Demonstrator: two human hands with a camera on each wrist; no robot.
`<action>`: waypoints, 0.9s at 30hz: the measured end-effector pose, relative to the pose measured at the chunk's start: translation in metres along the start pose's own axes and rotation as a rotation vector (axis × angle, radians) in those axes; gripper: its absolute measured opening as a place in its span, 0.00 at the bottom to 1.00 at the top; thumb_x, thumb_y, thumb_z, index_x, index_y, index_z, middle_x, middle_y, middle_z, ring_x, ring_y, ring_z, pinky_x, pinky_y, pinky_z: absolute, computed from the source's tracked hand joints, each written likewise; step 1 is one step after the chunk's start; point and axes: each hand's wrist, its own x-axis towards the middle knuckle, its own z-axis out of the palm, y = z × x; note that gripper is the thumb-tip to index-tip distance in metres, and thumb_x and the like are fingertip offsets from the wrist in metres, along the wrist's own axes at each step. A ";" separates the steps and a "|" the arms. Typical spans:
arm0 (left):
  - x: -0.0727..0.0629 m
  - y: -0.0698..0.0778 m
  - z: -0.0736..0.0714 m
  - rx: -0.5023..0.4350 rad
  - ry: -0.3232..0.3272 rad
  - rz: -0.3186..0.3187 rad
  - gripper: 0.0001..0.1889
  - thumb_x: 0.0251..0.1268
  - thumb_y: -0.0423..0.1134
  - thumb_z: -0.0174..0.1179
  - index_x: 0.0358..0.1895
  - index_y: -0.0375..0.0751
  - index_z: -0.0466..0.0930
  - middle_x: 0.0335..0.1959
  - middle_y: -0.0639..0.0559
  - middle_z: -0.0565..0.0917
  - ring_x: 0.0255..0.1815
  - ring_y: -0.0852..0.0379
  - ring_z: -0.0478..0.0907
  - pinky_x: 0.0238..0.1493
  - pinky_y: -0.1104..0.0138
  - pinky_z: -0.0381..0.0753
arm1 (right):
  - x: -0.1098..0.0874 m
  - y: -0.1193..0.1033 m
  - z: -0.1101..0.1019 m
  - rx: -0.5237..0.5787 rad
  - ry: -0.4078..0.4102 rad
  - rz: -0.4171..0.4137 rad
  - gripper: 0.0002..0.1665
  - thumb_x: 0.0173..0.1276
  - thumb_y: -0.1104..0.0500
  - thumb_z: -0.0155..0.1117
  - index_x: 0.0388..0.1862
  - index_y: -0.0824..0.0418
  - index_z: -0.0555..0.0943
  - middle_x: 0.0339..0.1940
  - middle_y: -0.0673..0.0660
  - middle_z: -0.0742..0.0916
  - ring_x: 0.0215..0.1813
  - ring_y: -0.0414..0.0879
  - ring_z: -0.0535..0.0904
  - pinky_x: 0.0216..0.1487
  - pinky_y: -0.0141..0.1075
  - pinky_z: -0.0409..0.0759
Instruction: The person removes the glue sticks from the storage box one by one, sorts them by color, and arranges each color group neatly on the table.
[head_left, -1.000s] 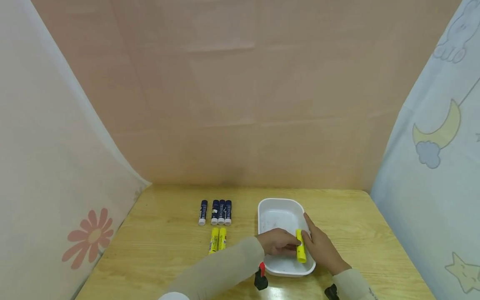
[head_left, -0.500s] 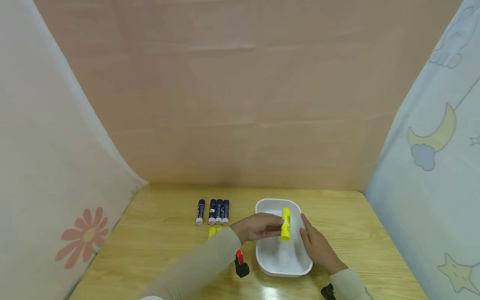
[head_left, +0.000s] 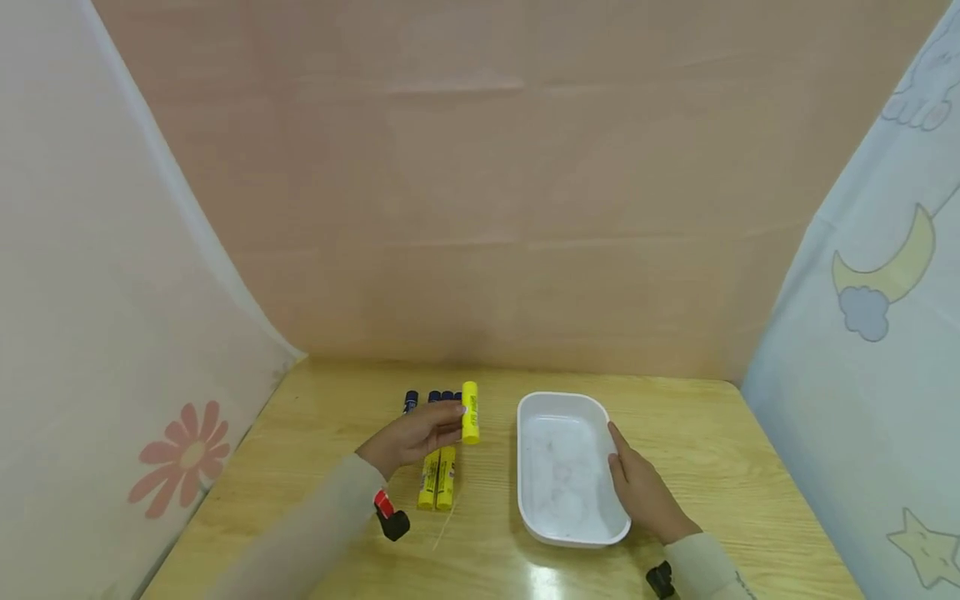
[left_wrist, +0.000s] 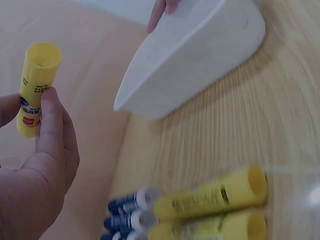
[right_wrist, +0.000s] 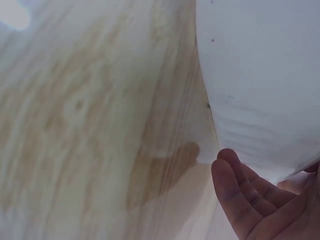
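Observation:
My left hand (head_left: 414,435) pinches a yellow glue stick (head_left: 470,414) upright between thumb and fingers, above the table. Its label and hollow end show on the glue stick (left_wrist: 37,75) in the left wrist view. Below lie two more yellow glue sticks (head_left: 446,483), side by side. Several navy glue sticks (head_left: 411,402) with white ends lie behind them, partly covered by the left hand. On the right, my right hand (head_left: 647,492) grips the side wall of a white plastic basin (head_left: 562,475), its fingers (right_wrist: 227,190) against the outer wall.
The light wooden table (head_left: 720,467) ends at a plain tan backdrop (head_left: 480,208). Patterned cloths hang at the left (head_left: 75,292) and right (head_left: 862,400) sides. Nothing lies inside the basin.
My left hand has carried the yellow glue stick from over the basin leftward to the glue sticks. The right hand stays at the basin's right side.

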 end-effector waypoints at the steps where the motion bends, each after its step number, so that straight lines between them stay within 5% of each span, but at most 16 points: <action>1: -0.005 -0.001 -0.007 -0.007 0.019 0.001 0.27 0.75 0.40 0.52 0.70 0.30 0.59 0.59 0.38 0.74 0.56 0.50 0.78 0.60 0.61 0.76 | 0.000 0.001 0.000 -0.002 0.001 -0.001 0.32 0.80 0.61 0.42 0.78 0.66 0.49 0.69 0.74 0.68 0.67 0.69 0.66 0.62 0.61 0.69; 13: -0.047 -0.033 -0.064 0.104 0.167 -0.053 0.28 0.75 0.40 0.52 0.69 0.24 0.60 0.56 0.39 0.76 0.53 0.53 0.79 0.58 0.60 0.78 | 0.002 0.004 -0.003 0.012 0.003 -0.003 0.32 0.81 0.60 0.40 0.78 0.66 0.49 0.71 0.73 0.66 0.68 0.69 0.65 0.63 0.62 0.68; 27: -0.049 -0.052 -0.070 0.381 0.357 -0.188 0.30 0.68 0.41 0.61 0.64 0.22 0.65 0.53 0.37 0.78 0.48 0.50 0.80 0.50 0.59 0.83 | 0.003 0.000 -0.005 0.021 -0.016 -0.003 0.31 0.81 0.60 0.40 0.78 0.67 0.49 0.71 0.74 0.65 0.68 0.69 0.64 0.63 0.62 0.66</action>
